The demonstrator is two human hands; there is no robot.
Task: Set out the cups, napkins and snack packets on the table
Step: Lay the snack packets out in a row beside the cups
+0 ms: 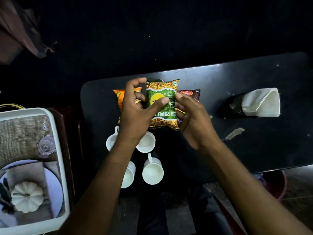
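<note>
A green and yellow snack packet (166, 106) lies at the middle of the dark table (254, 78), over an orange packet (118, 95) on its left and a maroon packet (191, 94) on its right. My left hand (137, 109) grips the green packet's left edge, thumb pressed on its front. Along the packet's right edge my right hand (191, 116) holds it too. Several white cups (153, 172) stand in a cluster nearer to me, partly hidden by my left forearm. White napkins (262, 102) stick out of a black mesh holder (232, 106) lying at the right.
A white tray (59, 150) at the left holds a woven mat, an upturned glass (46, 146), a plate and a small white pumpkin (27, 196). A torn paper scrap (234, 133) lies on the table's right part. A red bucket (277, 184) sits under the table's right edge.
</note>
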